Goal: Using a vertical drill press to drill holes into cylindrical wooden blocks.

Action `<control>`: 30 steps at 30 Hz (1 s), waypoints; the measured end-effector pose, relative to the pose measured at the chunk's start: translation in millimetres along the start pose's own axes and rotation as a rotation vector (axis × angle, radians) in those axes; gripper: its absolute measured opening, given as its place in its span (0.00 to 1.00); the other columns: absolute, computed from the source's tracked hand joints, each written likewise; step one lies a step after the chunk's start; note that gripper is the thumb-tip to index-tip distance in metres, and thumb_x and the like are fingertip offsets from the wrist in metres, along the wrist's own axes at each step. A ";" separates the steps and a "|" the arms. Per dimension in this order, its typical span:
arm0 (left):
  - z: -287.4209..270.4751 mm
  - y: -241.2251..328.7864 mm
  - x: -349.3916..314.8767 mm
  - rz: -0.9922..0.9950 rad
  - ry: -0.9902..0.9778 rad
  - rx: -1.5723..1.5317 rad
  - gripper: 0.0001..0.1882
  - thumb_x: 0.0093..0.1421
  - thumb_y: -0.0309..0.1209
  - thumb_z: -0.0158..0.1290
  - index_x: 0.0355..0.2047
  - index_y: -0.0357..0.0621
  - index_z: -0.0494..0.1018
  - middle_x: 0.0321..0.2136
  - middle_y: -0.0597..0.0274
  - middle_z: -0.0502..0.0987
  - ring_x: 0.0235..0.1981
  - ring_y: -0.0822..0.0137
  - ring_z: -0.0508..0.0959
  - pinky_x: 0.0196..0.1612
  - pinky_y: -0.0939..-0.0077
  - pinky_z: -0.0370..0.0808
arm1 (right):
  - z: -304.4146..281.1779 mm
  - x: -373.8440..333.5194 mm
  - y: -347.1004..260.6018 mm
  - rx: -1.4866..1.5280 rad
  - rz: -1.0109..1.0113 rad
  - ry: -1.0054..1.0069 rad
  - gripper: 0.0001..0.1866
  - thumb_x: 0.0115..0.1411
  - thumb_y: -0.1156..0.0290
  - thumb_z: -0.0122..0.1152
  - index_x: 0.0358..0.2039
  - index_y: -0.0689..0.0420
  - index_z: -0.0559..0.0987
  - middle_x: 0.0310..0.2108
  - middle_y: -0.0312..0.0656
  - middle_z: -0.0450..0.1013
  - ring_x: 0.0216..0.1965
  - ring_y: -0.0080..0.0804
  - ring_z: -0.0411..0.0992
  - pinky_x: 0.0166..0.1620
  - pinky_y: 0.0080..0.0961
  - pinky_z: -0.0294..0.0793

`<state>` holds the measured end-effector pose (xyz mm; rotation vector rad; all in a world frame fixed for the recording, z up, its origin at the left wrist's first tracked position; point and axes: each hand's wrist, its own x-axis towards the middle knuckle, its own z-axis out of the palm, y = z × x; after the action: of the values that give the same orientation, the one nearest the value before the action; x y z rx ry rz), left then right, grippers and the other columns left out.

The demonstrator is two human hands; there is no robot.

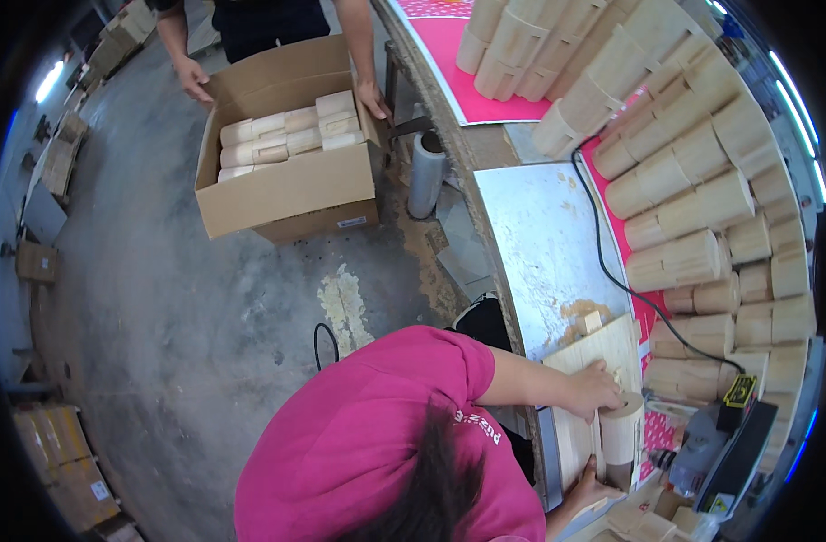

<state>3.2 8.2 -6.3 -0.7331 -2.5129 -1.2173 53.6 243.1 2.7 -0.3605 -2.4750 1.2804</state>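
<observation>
My left hand (596, 388) has its fingers curled over the upper end of a rounded pale wooden block (621, 434), beside a flat wooden board (571, 456) on the bench. Lower down, my right hand (588, 490) grips the block's near end with a thumb or finger raised along its edge. My pink sleeve and shoulder fill the lower middle, dark hair hanging across. Part of the right hand's grip is hidden by the block. A grey and black power tool (702, 447) sits just right of the block.
Across the floor, another person's hands hold a cardboard box (291, 200) of rounded wooden blocks. Tall stacks of similar blocks (684, 185) line the bench's right side. A black cable (611, 271) crosses the metal bench top (539, 226). A plastic-wrapped roll (426, 176) stands beside the bench.
</observation>
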 end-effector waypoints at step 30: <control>-8.8 7.7 7.2 0.064 -0.079 0.133 0.26 0.36 0.39 0.63 0.38 0.50 0.72 0.24 0.69 0.70 0.28 0.68 0.72 0.37 0.71 0.57 | -140.1 118.4 -167.2 0.421 -0.518 0.285 0.20 0.61 0.58 0.47 0.48 0.58 0.69 0.42 0.44 0.70 0.43 0.25 0.68 0.43 0.19 0.67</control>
<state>1.5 7.7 7.3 -0.8366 -2.5825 -1.0075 -10.4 295.9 236.6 0.1843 -1.8299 1.3555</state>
